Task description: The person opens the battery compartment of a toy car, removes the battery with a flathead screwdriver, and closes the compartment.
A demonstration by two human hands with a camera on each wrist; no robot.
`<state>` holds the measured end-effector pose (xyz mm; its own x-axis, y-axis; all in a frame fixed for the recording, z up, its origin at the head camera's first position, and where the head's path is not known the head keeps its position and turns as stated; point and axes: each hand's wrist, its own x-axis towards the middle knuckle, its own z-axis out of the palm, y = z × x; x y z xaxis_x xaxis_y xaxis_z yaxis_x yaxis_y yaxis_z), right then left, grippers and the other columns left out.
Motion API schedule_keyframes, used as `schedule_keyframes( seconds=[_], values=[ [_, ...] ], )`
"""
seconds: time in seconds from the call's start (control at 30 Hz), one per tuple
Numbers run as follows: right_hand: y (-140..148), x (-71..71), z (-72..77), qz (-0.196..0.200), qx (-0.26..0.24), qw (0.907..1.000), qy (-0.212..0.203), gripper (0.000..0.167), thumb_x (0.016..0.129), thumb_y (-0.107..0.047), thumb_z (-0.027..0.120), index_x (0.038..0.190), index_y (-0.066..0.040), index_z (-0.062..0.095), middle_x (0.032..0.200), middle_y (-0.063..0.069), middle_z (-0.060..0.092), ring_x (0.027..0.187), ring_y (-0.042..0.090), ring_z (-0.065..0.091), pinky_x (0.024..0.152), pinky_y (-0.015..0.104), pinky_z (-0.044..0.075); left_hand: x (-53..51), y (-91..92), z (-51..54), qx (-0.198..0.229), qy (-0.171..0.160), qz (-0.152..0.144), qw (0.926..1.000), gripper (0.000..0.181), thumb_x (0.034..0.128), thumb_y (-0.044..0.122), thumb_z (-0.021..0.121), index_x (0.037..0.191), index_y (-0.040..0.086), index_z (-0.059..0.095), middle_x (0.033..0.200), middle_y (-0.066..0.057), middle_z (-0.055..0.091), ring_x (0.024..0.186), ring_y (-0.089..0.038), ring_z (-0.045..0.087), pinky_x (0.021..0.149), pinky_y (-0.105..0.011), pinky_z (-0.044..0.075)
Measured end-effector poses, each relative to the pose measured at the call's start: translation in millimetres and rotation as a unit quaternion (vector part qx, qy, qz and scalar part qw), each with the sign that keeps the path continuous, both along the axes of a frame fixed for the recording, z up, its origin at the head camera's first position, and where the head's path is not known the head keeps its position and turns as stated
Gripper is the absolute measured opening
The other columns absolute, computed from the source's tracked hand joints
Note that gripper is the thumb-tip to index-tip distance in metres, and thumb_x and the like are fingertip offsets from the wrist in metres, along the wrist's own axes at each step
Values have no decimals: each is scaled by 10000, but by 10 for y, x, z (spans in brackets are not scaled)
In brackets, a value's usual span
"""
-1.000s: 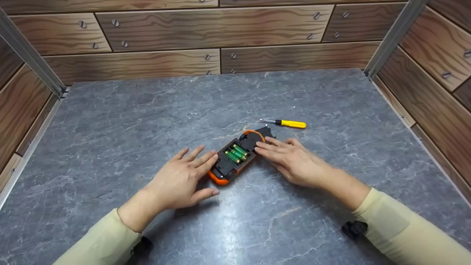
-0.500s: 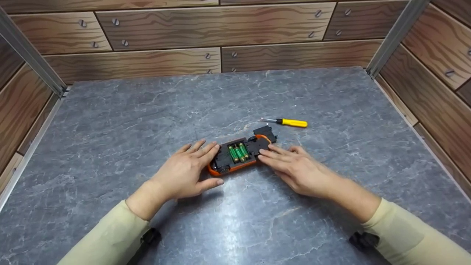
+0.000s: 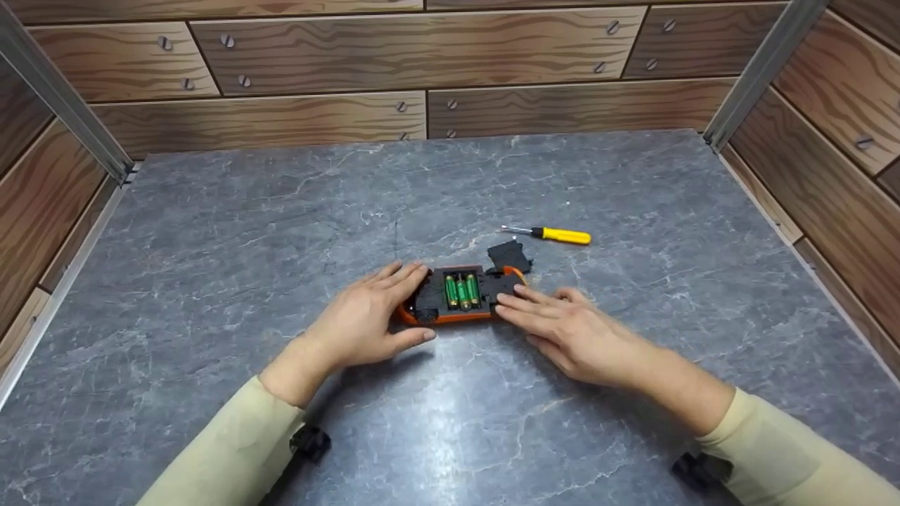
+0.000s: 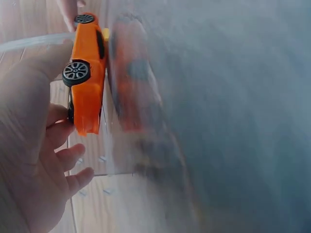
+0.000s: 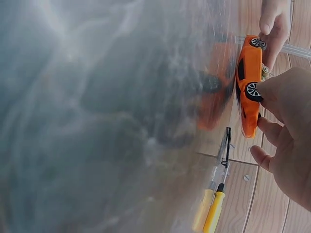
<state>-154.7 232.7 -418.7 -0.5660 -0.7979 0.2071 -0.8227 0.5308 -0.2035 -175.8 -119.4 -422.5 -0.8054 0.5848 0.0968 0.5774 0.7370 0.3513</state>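
An orange toy car lies upside down on the grey table, its black underside facing up. Several green batteries sit in the uncovered compartment in its middle. The left hand rests its fingertips on the car's left end, fingers straight and thumb apart near the front side. The right hand touches the right end with its extended fingers. Both wrist views show the orange car from the side, wheels toward the hands. A black cover lies just behind the car's right end.
A screwdriver with a yellow handle lies behind and to the right of the car, its tip pointing left. Wood-patterned walls with metal corner posts border the grey table at the back and sides.
The car has turned from a slant to nearly level across the table, its left end moving away from the person. Both hands have moved with it, and the black cover shows more fully.
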Motion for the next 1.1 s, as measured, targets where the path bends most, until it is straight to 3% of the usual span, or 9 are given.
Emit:
schedule_keyframes(
  seconds=[0.13, 0.37, 0.6, 0.77, 1.1],
  values=[
    [-29, -7, 10, -63, -126, 9999, -33, 579, 1032, -170, 694, 1581, -124, 515, 1623, 51, 480, 1503, 322, 432, 1098, 559, 431, -41, 11, -25, 429, -263, 111, 9987, 915, 968, 568, 720, 1659, 98, 348, 1680, -132, 362, 1542, -406, 333, 1219, -614, 304],
    [-118, -86, 58, -367, -553, 9976, -220, 537, 1041, -257, 686, 1541, -107, 560, 1620, 86, 482, 1501, 300, 440, 1137, 596, 413, -74, 41, -61, 1050, -836, 357, 9903, 924, 945, 479, 786, 1660, 105, 335, 1688, -128, 346, 1551, -341, 337, 1263, -518, 253],
    [-258, -266, 120, -652, -1164, 9903, -387, 539, 1004, -267, 742, 1496, -93, 605, 1561, 125, 549, 1436, 313, 522, 1148, 573, 415, -80, 52, -100, 1566, -1183, 582, 9788, 969, 890, 429, 859, 1656, 114, 356, 1681, -105, 356, 1533, -329, 370, 1262, -497, 262],
    [-361, -423, 166, -810, -1437, 9832, -782, 539, 964, -248, 799, 1456, -90, 647, 1489, 138, 619, 1376, 336, 577, 1150, 565, 428, -86, 45, -136, 1855, -1388, 721, 9701, 1001, 854, 411, 898, 1659, 143, 364, 1666, -73, 387, 1512, -308, 407, 1255, -468, 288],
    [-468, -583, 265, -1226, -862, 9747, -1657, 576, 930, -315, 837, 1433, -97, 661, 1518, 114, 597, 1431, 367, 509, 1204, 582, 357, -111, 7, -195, 2281, -1482, 750, 9594, 1040, 787, 340, 961, 1643, 137, 404, 1599, -129, 498, 1438, -325, 503, 1221, -482, 354]
  ],
)
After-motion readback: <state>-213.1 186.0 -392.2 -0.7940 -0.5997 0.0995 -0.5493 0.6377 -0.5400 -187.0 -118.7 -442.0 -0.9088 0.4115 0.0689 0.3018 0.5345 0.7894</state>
